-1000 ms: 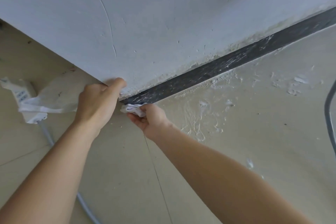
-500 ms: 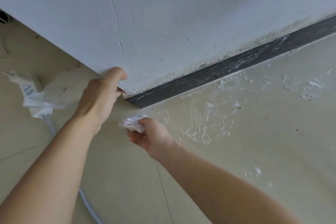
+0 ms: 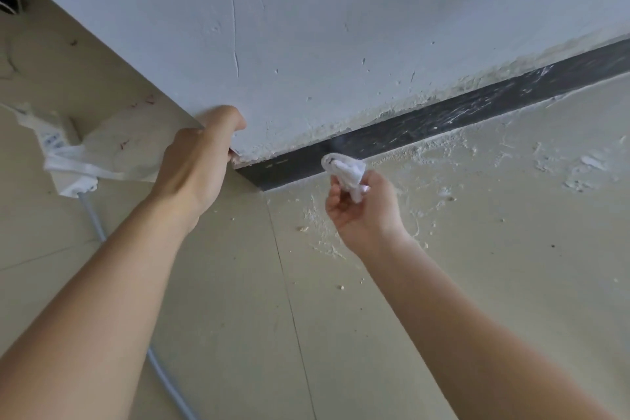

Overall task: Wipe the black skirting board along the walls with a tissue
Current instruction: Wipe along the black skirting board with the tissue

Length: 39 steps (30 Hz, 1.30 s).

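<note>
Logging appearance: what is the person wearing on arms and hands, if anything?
Nothing visible. The left forearm and right forearm are bare to the frame edge, no sleeves in view. The left hand and right hand are ungloved; no ring, watch or bracelet shows on the sides facing the camera.

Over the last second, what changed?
The right hand lifted the tissue off the board's left end, then carried it rightward along the board; contact now unclear. The left hand kept gripping the wall corner; the tissue stayed pinched.

Rough grey wall (image 3: 341, 10) meets dusty beige floor (image 3: 477, 266).
</note>
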### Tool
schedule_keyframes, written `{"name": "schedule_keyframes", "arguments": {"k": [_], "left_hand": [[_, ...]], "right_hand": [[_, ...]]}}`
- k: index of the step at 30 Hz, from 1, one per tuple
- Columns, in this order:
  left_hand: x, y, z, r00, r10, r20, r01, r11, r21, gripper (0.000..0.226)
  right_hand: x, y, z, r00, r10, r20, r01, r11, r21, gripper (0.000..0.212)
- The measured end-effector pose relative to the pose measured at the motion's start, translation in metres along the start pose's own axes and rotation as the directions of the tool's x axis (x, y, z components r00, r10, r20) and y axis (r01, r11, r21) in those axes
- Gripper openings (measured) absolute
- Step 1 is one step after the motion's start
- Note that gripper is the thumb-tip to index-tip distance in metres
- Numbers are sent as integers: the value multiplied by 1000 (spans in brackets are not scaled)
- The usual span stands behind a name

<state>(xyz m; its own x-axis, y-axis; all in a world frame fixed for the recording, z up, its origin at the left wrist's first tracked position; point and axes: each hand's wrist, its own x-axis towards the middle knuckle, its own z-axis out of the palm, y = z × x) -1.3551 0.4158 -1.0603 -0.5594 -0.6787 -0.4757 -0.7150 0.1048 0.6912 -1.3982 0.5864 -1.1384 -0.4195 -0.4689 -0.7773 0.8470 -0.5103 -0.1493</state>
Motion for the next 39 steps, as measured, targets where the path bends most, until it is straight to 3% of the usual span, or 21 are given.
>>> {"name": "schedule_keyframes", "arguments": {"k": [2,5,9,11,14,16,17,18,21,23,25,30,32,36,39], "left_hand": [[-2,1,1,1000,7,-13,-7,1000,-1,52],[-6,2,3,999,21,-31,-20,1000,7,51],[-7,2,4,999,18,-40,-17,1000,11,58],[-9,1,5,999,34,-35,-33,999,29,51],[-7,-2,8,998,39,-42,-37,999,36,58],[-5,-2,8,999,12,-42,-12,1000,4,64],[-4,-2,8,999,7,-43,-8,1000,-4,63],[-4,-2,7,999,6,-43,-6,1000,-1,61],[-4,-2,6,999,11,-46,-11,1000,6,63],[-6,-1,7,998,13,-60,-12,1000,14,63],[-8,0,9,997,26,-78,-24,1000,18,56],[-10,-3,13,993,70,-92,-67,997,30,52],[-8,-4,12,994,66,-87,-64,998,29,54],[-5,-6,11,998,33,-63,-32,999,14,55],[-6,-4,10,997,34,-75,-33,999,25,61]], "right_hand": [[0,30,11,993,116,32,-103,957,-270,38],[6,67,42,966,247,82,-195,897,-398,34],[9,52,69,973,210,94,-160,910,-383,16],[5,33,65,978,177,107,-131,930,-342,17],[2,0,37,996,51,70,-47,998,-52,29],[1,-19,14,998,-54,19,50,983,178,29],[0,-24,6,996,-84,3,81,974,213,28],[-1,-23,1,996,-84,9,81,983,168,26],[0,17,11,988,60,139,-32,980,-197,17],[16,56,24,976,197,96,-164,945,-283,18],[32,79,38,978,208,-1,-198,928,-314,32],[49,63,54,992,125,-17,-124,954,-271,22],[42,40,47,986,164,11,-162,979,-125,25],[19,4,6,997,-66,34,64,997,45,25],[19,35,6,996,92,7,-90,987,-131,31]]}}
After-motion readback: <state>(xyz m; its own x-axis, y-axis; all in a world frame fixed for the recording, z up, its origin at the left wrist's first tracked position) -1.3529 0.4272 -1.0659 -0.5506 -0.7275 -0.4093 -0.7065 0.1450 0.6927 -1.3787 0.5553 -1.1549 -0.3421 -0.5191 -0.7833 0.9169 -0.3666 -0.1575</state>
